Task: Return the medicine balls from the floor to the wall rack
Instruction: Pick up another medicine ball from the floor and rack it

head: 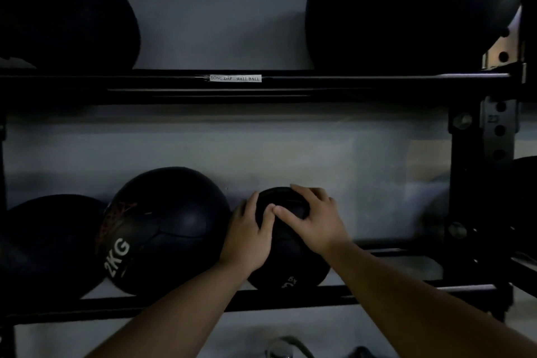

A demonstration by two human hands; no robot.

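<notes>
A small black medicine ball (290, 259) rests on the lower rails of the black wall rack (290, 298). My left hand (250, 238) grips its left side and my right hand (312, 219) lies over its top, both palms pressed on it. Right beside it to the left sits a bigger black ball marked 2KG (162, 229), touching my left hand. A third dark ball (43, 244) lies at the far left of the same shelf.
The upper shelf rail (348, 81) carries a white label and holds two large dark wall balls (64, 9) (406, 9). A black upright post with bolt holes (476, 183) bounds the rack on the right. The lower shelf is bare right of the small ball.
</notes>
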